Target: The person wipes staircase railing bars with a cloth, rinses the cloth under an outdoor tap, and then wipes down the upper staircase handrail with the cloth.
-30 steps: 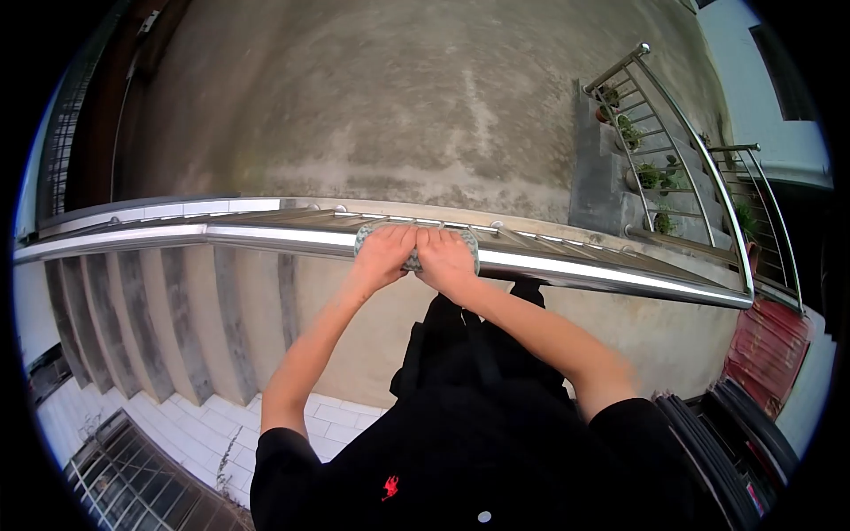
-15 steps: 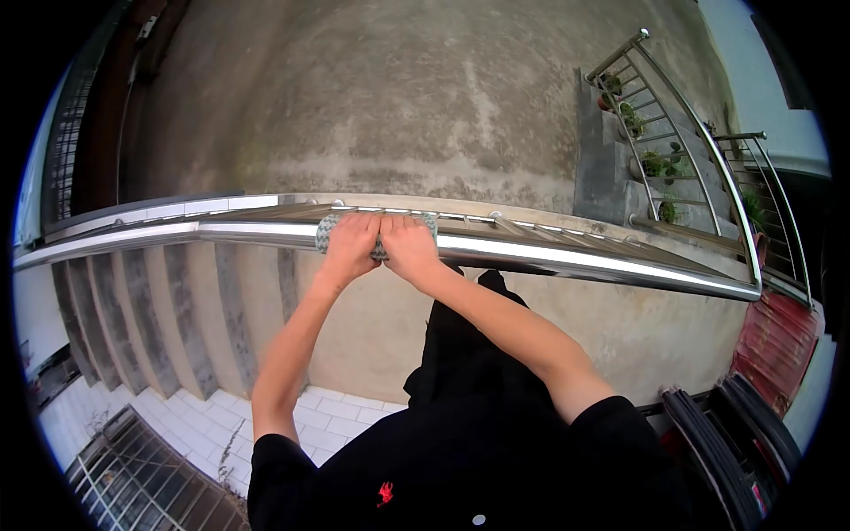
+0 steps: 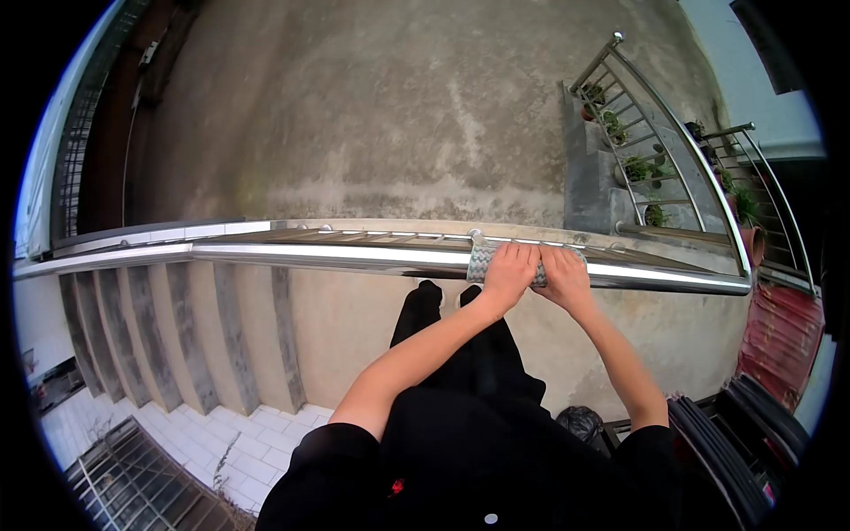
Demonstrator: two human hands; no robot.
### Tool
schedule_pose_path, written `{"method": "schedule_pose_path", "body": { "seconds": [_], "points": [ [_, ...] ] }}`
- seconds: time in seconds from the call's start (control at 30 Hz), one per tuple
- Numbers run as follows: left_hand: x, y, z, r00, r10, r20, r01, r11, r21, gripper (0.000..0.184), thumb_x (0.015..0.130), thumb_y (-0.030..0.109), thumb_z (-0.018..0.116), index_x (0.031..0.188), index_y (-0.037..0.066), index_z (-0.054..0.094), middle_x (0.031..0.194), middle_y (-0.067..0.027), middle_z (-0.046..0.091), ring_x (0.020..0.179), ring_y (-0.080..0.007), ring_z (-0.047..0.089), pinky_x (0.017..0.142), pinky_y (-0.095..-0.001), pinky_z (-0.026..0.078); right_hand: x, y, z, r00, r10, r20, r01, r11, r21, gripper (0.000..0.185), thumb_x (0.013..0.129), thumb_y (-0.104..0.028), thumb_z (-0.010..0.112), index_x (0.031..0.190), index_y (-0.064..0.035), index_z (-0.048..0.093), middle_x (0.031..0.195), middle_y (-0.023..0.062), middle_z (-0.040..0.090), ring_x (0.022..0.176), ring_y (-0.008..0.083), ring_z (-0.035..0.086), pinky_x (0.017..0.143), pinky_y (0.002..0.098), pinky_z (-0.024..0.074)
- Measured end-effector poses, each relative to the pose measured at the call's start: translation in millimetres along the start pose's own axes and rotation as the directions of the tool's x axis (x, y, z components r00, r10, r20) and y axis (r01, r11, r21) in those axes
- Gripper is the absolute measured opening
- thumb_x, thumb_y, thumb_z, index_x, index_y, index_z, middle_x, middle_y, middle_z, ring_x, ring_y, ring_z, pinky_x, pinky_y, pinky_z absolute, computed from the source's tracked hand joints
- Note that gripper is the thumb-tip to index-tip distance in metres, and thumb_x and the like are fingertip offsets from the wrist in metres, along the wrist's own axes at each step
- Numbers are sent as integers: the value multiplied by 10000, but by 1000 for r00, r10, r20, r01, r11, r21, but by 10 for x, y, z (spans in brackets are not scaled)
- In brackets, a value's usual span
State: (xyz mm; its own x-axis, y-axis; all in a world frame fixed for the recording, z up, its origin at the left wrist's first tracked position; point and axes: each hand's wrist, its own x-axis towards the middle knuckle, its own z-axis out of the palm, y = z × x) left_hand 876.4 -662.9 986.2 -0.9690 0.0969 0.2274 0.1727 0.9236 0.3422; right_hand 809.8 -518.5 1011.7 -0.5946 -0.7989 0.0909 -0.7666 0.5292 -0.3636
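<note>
A grey-and-white patterned cloth [image 3: 481, 265] is wrapped over the shiny metal handrail [image 3: 354, 257], right of the middle. My left hand [image 3: 512, 273] presses on the cloth with its fingers curled over the top of the rail. Close beside it, my right hand [image 3: 563, 274] grips the cloth's right part in the same way. The fingers of both hands are bent over the rail, and the thumbs are mostly hidden. Bare rail shows on either side of the cloth.
Concrete steps [image 3: 190, 336] descend at the left, beside white tiles [image 3: 266, 442]. Potted plants [image 3: 637, 168] stand on stairs behind a second railing [image 3: 682, 133] at the upper right. Red sheeting [image 3: 779, 336] and dark stacked items [image 3: 717, 451] lie at the lower right.
Both hands and the cloth first moved left along the handrail, then far to the right. My feet now show below the rail, and a dark rounded object has come into view near my right arm.
</note>
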Motion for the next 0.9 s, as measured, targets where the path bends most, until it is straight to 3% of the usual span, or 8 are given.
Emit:
{"method": "schedule_pose_path", "body": {
  "seconds": [0.2, 0.4, 0.6, 0.67, 0.8, 0.9],
  "points": [
    [-1, -64, -10, 996, 81, 23, -77, 988, -137, 341, 676, 62, 606, 1005, 15, 532, 909, -113, 556, 881, -265, 555, 807, -360, 439, -21, -49, 17, 997, 79, -10, -80, 996, -38, 683, 447, -207, 842, 1054, -56, 566, 934, 88, 621, 891, 282, 609, 760, 391, 482],
    [-170, -403, -236, 987, 93, 133, -73, 987, -144, 388, 662, 49, 616, 1033, 3, 514, 933, -118, 550, 911, -267, 552, 834, -363, 436, 254, -437, 143, 993, 108, 37, -107, 993, -46, 692, 440, -226, 854, 1050, -59, 572, 970, 88, 628, 915, 283, 606, 789, 396, 476],
    [-867, -1586, -804, 988, 61, 141, -29, 976, -217, 405, 663, 43, 620, 1054, -3, 522, 982, -112, 565, 964, -274, 557, 857, -364, 442, 1006, -1531, 690, 998, 51, 46, -50, 998, -39, 694, 438, -263, 863, 1035, -48, 584, 942, 108, 634, 907, 293, 607, 790, 402, 475],
    [-1179, -2097, -1133, 983, 66, 172, -37, 985, -168, 450, 634, 38, 650, 1065, 2, 526, 997, -112, 573, 975, -280, 561, 858, -370, 451, 1332, -2062, 928, 992, 106, 62, -104, 994, -43, 685, 451, -260, 859, 1036, -45, 578, 939, 107, 627, 908, 294, 607, 803, 396, 475],
    [-1751, -3061, -1750, 991, -1, 131, 20, 989, -145, 620, 533, 71, 744, 1112, 29, 527, 1034, -111, 588, 1009, -284, 571, 873, -389, 458, 1990, -2959, 1378, 989, 48, 140, -50, 999, 10, 620, 524, -246, 845, 1027, -37, 549, 939, 117, 611, 884, 296, 612, 799, 390, 486],
    [-2109, -3659, -2147, 991, -56, 119, 68, 992, -103, 615, 518, 78, 761, 1090, 49, 536, 1030, -103, 605, 994, -299, 579, 868, -397, 462, 2459, -3526, 1674, 980, -10, 201, -3, 998, 66, 566, 558, -242, 826, 996, -24, 542, 925, 128, 611, 883, 290, 622, 787, 381, 492]
  ]
}}
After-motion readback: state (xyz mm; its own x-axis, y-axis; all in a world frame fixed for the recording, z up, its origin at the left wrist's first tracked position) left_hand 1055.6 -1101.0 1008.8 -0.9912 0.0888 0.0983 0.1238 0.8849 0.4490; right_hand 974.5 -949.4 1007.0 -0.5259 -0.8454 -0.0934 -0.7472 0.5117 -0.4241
